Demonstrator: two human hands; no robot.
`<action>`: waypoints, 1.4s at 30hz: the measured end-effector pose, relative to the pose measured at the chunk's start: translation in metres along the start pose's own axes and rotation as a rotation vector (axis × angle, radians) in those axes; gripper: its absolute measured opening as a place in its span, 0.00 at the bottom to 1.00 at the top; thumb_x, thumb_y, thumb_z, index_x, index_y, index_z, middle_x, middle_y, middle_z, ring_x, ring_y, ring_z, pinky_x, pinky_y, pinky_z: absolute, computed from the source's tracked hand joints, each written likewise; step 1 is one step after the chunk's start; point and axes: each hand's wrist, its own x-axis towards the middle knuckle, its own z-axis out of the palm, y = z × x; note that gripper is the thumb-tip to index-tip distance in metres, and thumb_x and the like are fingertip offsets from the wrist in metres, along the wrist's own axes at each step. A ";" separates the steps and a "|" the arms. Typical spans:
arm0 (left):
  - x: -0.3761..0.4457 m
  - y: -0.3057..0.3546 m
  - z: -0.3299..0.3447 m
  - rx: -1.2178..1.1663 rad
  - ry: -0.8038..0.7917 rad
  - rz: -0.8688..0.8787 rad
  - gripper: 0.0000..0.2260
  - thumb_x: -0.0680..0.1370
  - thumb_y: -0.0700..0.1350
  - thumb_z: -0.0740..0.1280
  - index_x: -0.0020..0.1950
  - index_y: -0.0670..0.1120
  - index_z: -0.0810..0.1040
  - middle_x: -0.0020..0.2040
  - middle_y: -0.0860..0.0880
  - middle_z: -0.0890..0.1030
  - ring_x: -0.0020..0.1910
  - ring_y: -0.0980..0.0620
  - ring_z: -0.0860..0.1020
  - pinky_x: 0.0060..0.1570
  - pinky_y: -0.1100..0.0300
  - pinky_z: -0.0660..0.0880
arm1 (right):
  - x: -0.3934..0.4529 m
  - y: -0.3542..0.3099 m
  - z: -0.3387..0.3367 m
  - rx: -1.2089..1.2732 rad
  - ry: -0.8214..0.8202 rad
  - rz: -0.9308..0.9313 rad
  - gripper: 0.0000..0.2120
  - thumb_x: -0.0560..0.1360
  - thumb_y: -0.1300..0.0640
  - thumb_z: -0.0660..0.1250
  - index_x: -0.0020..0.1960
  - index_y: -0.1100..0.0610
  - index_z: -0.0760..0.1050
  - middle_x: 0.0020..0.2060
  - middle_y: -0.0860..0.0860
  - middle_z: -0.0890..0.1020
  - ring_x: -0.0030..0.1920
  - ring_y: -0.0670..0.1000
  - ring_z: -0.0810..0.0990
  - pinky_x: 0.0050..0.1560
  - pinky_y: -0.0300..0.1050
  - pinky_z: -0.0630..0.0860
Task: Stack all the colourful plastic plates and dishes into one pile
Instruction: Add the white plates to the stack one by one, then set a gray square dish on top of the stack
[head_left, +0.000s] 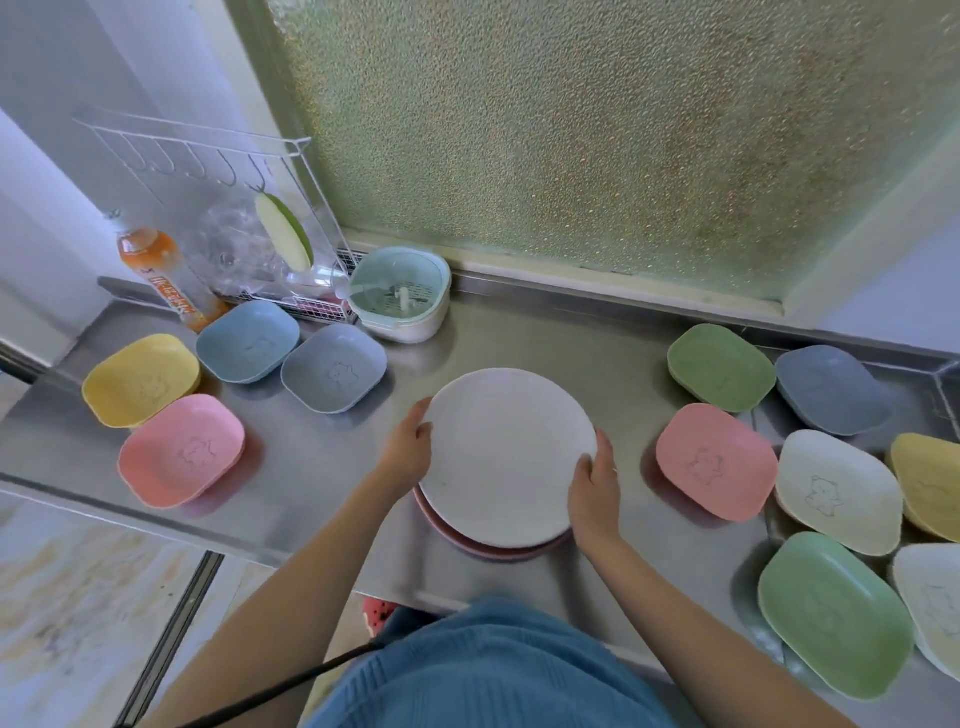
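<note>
White plate (506, 457) gripped by both hands, left (408, 447), right (592, 486), over pink plates (467, 545)

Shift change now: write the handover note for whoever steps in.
Left hand and right hand both grip the white round plate, over the pink round plates at the counter's front edge.
Done: round pile begun.
Left: four square dishes on the left, e.g. yellow; eight on the right, e.g. green. All lie apart, unstacked.
</note>
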 end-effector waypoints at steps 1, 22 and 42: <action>0.001 -0.005 -0.008 -0.005 0.013 -0.011 0.20 0.80 0.37 0.52 0.72 0.46 0.64 0.68 0.42 0.72 0.65 0.43 0.70 0.63 0.56 0.65 | 0.001 -0.005 0.008 -0.010 -0.017 -0.010 0.22 0.81 0.64 0.50 0.74 0.58 0.57 0.72 0.55 0.66 0.71 0.55 0.64 0.71 0.49 0.60; 0.051 -0.085 -0.139 -0.130 0.212 -0.350 0.06 0.76 0.42 0.58 0.45 0.42 0.74 0.41 0.41 0.80 0.33 0.44 0.80 0.38 0.54 0.80 | -0.003 -0.043 0.080 -0.296 0.014 -0.125 0.24 0.80 0.59 0.54 0.75 0.60 0.55 0.73 0.57 0.63 0.73 0.56 0.61 0.71 0.48 0.57; 0.076 -0.078 -0.146 -0.179 0.263 -0.215 0.04 0.76 0.40 0.57 0.49 0.42 0.64 0.40 0.43 0.74 0.30 0.44 0.76 0.31 0.53 0.76 | -0.005 -0.040 0.089 -0.371 0.118 0.015 0.21 0.80 0.58 0.55 0.72 0.56 0.61 0.66 0.59 0.73 0.64 0.62 0.71 0.62 0.53 0.66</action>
